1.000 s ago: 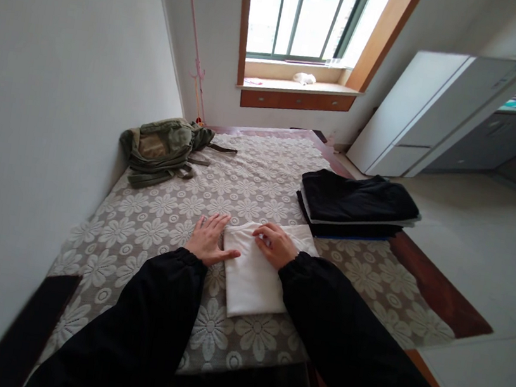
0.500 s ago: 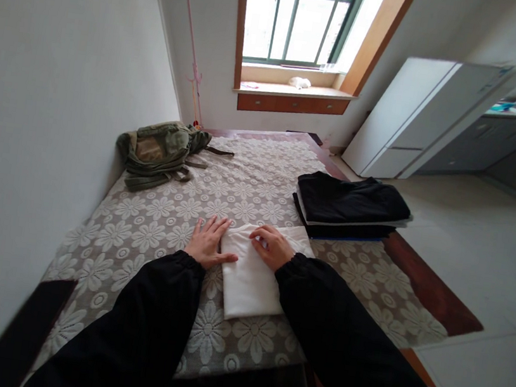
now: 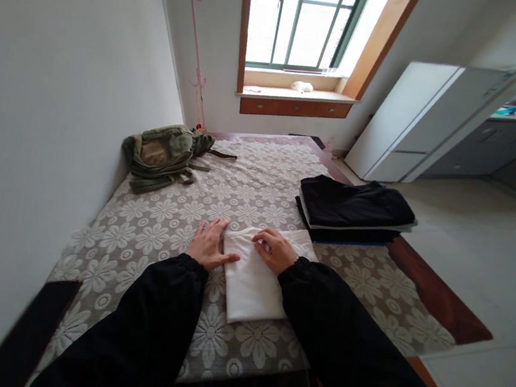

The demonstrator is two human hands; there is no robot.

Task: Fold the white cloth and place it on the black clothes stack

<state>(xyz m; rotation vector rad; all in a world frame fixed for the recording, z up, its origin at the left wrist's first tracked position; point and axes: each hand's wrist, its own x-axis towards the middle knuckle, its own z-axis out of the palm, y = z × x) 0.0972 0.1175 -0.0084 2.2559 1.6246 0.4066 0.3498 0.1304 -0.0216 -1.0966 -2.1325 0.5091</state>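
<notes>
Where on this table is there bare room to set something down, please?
The widest free patch of tablecloth lies between the backpack and the stack. Another is left of the left hand, nearer than the backpack. It is crowded around the white cloth: the left hand is at its left edge, the right hand on it, the stack close by.

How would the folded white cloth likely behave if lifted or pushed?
The folded white cloth would probably droop or unfold: its wrinkled far edge suggests soft fabric. It looks thin, so likely light. Pushed, it might bunch rather than roll, lying flat on the grey-and-white floral tablecloth.
</notes>
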